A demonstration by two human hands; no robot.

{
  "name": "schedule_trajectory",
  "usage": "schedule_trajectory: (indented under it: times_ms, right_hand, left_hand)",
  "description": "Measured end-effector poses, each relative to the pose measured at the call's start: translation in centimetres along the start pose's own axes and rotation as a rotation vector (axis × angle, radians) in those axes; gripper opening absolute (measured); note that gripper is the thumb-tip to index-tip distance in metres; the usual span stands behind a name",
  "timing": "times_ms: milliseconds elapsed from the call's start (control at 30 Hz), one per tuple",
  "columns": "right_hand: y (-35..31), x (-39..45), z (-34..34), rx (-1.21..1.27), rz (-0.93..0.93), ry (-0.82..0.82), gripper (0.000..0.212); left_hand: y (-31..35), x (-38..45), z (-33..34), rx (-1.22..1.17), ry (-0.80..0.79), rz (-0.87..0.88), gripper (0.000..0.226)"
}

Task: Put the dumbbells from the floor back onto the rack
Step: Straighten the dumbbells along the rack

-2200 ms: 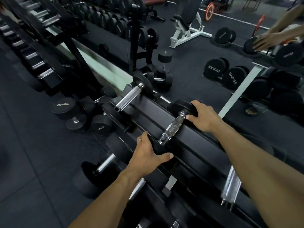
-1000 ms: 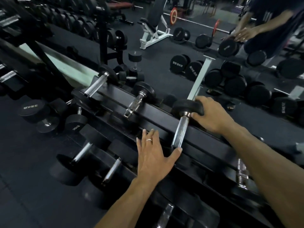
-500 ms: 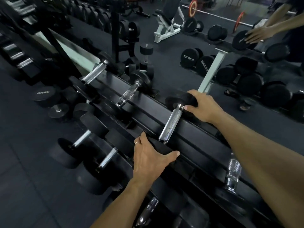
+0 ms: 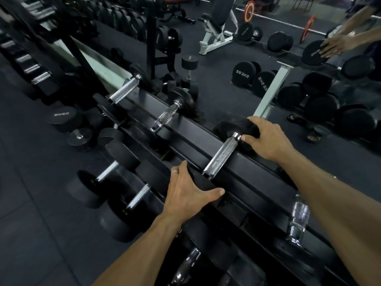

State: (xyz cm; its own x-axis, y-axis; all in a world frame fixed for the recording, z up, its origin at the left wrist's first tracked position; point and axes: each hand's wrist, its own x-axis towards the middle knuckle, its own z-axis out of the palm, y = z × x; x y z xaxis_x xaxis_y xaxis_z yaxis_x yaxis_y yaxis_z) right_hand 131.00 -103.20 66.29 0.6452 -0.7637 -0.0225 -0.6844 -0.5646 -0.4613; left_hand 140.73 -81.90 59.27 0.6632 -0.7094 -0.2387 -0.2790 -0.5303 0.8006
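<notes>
On the top tier of the rack (image 4: 198, 139), 1 dumbbell (image 4: 221, 156) is gripped at its 2 heads, left hand (image 4: 188, 195) near, right hand (image 4: 268, 139) far. If released unseated, it could roll and fingers could be pinched.

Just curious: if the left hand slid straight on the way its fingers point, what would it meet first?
Probably the neighbouring dumbbell further along the rack, though depth is hard to judge.

Top rail of rack (image 4: 193, 129): open stretch between neighbouring dumbbell (image 4: 171, 114) and held dumbbell (image 4: 224, 153). Lower tier crowded with dumbbells (image 4: 123, 162); both hands occupy held dumbbell's ends.
</notes>
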Motion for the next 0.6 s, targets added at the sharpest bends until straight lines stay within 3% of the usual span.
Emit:
schedule_trajectory:
  times_ms: [367,600]
  right_hand:
    - [-1.3,0.0,0.5,0.019,0.08,0.009,0.05]
    - [-2.3,-3.0,-0.8,-0.216,0.054,-0.008,0.058]
  left_hand:
    - [-0.2,0.4,-0.6,0.013,-0.043,-0.01,0.128]
    - [0.9,-1.0,-1.2,0.086,0.007,0.116,0.116]
